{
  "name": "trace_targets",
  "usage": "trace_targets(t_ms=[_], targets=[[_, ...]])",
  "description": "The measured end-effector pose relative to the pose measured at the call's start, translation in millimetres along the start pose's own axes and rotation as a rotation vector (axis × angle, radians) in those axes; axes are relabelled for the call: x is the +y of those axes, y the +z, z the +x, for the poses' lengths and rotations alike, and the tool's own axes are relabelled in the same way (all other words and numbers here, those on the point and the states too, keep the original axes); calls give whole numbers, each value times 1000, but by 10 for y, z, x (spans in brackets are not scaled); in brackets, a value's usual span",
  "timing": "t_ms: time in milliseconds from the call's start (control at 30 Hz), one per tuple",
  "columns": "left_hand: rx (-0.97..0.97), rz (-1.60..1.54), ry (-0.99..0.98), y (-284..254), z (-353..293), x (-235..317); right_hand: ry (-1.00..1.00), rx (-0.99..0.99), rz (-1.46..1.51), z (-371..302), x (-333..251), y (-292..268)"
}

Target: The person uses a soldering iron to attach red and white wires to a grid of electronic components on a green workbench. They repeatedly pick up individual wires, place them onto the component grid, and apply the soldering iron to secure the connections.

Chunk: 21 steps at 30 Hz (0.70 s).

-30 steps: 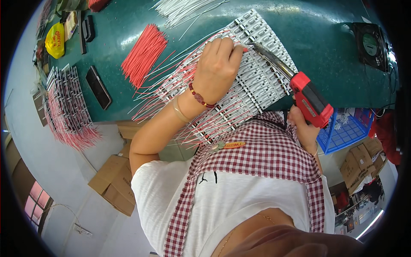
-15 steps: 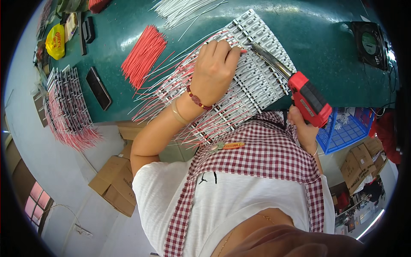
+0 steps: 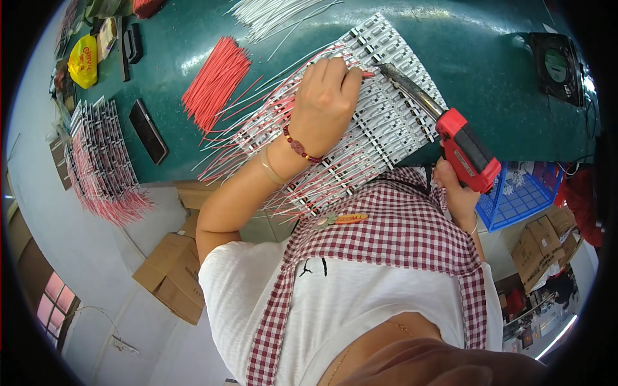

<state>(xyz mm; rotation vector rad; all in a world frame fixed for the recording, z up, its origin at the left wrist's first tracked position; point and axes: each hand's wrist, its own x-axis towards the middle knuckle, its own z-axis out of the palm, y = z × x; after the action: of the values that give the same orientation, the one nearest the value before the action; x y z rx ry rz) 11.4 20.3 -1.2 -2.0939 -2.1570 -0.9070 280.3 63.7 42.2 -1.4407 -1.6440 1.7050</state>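
My left hand (image 3: 326,93) is closed in a pinch over the panel of small white parts (image 3: 386,96), holding a red wire (image 3: 367,74) whose end shows beyond the fingertips. My right hand (image 3: 458,193) grips the red and black handle of a soldering gun (image 3: 467,151). The gun's metal barrel slants up and left, its dark tip over the panel close to that wire end. Rows of parts run across the panel, and many red and white wires trail from its left and lower side. My fingers hide the place where the held wire meets the panel.
A bundle of red wires (image 3: 215,83) and a pile of white wires (image 3: 273,16) lie on the green table (image 3: 476,58). To the left are a phone (image 3: 148,132) and another wired panel stack (image 3: 103,154). A black fan-like device (image 3: 555,67) and a blue basket (image 3: 518,199) are at right.
The soldering gun has shifted very slightly, its tip staying by the wire end. My left hand has barely moved, still pinching the red wire.
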Motion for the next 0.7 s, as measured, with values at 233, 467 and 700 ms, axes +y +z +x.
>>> trace_targets(t_ms=[233,467,700], targets=[[-3,23,-1,-18,5,-4,65,-2,5,15,9,19],[4,-9,1,-33,-10,-28,-19,-23,-61,65,39,33],[22,1,-4,-17,-10,-32,42,-41,29,52,60,12]])
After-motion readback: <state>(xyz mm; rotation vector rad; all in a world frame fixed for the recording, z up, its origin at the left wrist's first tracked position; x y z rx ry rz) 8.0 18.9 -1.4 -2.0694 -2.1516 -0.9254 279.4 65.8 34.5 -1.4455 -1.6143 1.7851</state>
